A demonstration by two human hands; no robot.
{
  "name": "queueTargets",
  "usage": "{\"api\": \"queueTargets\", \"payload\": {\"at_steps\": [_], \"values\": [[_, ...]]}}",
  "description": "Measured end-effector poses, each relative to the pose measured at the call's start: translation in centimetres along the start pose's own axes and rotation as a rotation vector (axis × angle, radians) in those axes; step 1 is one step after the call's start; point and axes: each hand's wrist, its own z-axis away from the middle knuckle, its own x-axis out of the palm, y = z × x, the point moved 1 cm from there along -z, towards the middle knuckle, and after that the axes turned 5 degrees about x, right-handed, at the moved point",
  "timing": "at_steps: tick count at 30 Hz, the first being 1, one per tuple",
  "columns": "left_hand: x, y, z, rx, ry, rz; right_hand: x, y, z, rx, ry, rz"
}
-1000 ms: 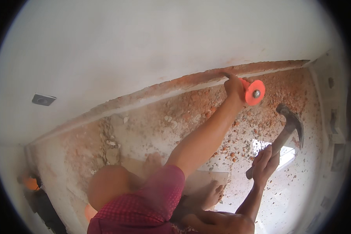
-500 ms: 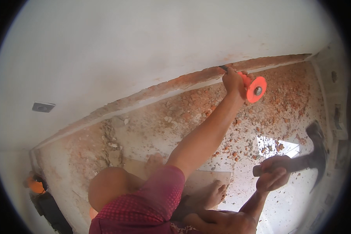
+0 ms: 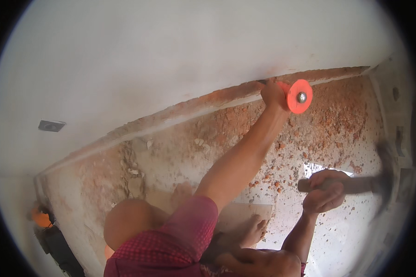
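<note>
My left hand point(image 3: 273, 94) is closed round a chisel with a round orange hand guard point(image 3: 299, 105), and the steel end of its shank shows in the guard's centre. The chisel's working end points into a rough reddish groove point(image 3: 226, 94) along the foot of the white wall; its tip is mostly hidden by my hand. My right hand point(image 3: 326, 191) grips the handle of a claw hammer point(image 3: 360, 184), held out to the right and apart from the chisel. The hammer's dark head is smeared by motion.
Broken brick and plaster rubble point(image 3: 328, 124) covers the floor below the groove. A flat grey plate point(image 3: 52, 125) is set in the wall at left. An orange object point(image 3: 41, 218) and a dark case point(image 3: 62, 256) lie at lower left. My bare foot point(image 3: 254, 231) rests near a floor tile.
The hammer head has shifted slightly right and is now blurred. The chisel's orange guard has moved slightly up and left, with my left hand still round it.
</note>
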Motion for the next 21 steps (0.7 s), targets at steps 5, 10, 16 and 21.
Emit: {"api": "queueTargets", "payload": {"at_steps": [5,10,16,21], "values": [[-1.5,-0.6,-2.6,-0.005,-0.036,-0.15,2.7,2.1,-1.6,0.402,-0.438,0.718],[-1.6,-1.9,0.7,-0.032,0.007,-0.216,-2.5,0.4,2.4,0.545,-0.134,0.379],[-2.0,-2.0,0.8,-0.025,-0.033,-0.137,-4.4,0.2,3.4,0.243,0.092,0.306],[-1.1,-0.6,-0.8,-0.036,-0.121,-0.071,-5.9,-2.1,1.0,-0.163,-0.063,0.302]]}}
